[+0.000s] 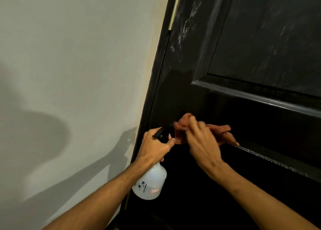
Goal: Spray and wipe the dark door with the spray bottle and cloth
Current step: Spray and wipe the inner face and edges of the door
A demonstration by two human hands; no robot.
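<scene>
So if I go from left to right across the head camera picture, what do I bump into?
Pale grey wall → white plastic spray bottle with black trigger, gripped by the left hand → crumpled rust-orange cloth, held by the right hand → dark panelled door.

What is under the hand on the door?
An orange cloth is under the right hand, against the dark door. The door surface behind the cloth is covered.
</scene>
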